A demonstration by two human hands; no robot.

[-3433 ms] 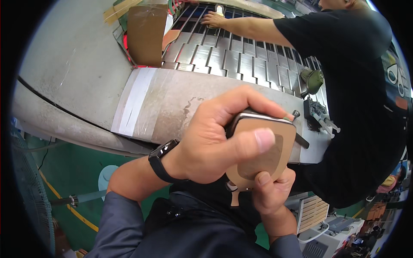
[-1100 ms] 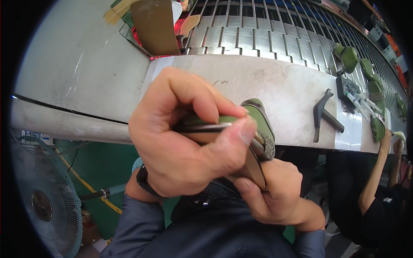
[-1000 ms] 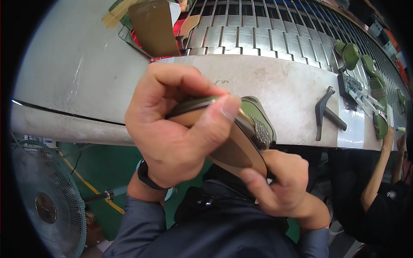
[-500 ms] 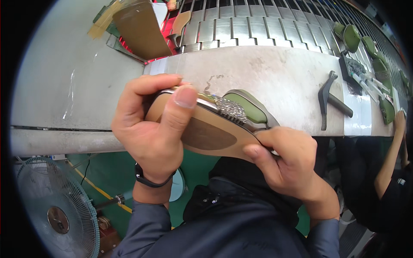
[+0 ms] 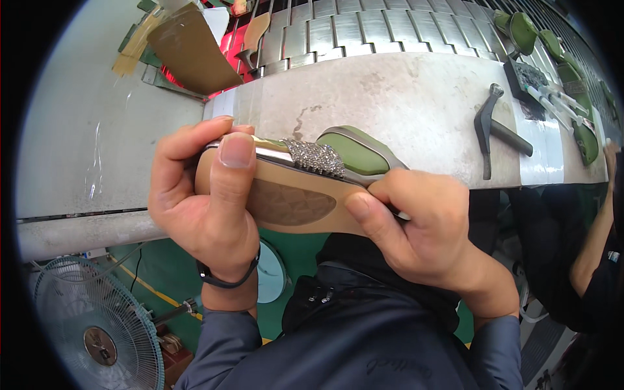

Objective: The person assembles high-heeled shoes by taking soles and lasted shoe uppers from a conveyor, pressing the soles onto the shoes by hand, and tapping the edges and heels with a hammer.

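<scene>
Both my hands hold a sandal on its side above the near edge of the bench, its tan sole facing me. A darker textured patch fills the middle of the sole, and a glittering rhinestone strap crosses the upper side. My left hand is closed round the left end, thumb on the sole edge. My right hand pinches the right end, its fingertips partly hidden. Just behind is a green shoe last with a grey-brown band; I cannot tell whether it joins the held sandal.
On the right of the bench lie a hammer and a dark tray with syringe-like tubes. Green lasts stand beyond. A slatted metal conveyor runs behind, a brown board at left. Below are a fan and another person's arm.
My hands and the sandal have shifted left in the picture, and the sole lies more level. Its textured patch shows more clearly. The whole view has moved slightly; both grips look unchanged.
</scene>
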